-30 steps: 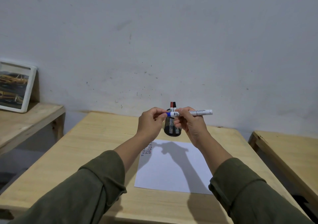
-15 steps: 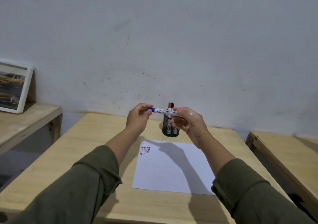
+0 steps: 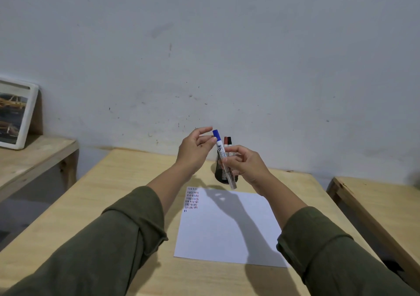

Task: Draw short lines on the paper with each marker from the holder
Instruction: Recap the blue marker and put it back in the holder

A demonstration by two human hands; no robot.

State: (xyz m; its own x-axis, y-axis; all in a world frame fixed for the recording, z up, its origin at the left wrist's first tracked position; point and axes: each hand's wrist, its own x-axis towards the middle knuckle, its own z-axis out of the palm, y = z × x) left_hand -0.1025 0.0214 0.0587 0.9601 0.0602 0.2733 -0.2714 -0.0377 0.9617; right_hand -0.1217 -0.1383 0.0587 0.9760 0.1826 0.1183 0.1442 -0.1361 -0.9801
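The right hand pinches the white barrel of a blue-capped marker between thumb and fingers, above the far end of the bench. The marker stands steeply, its long axis near upright and leaning a little, blue cap at the top and tilted toward the left, plain end pointing down toward the paper. The left hand is loosely open just beside the cap, fingertips near or touching it, gripping nothing that I can see.

Behind the hands, a dark mesh holder stands on the bench at the far edge of the paper. Two more markers stand upright in it, a red-capped marker and a black-capped marker, caps up.

The white paper lies flat, with rows of short strokes packed into its far left corner. The bench is pale bare wood against a scuffed grey-white wall. A lower wooden side table on the left carries a framed picture leaning on the wall, and another wooden table stands on the right.
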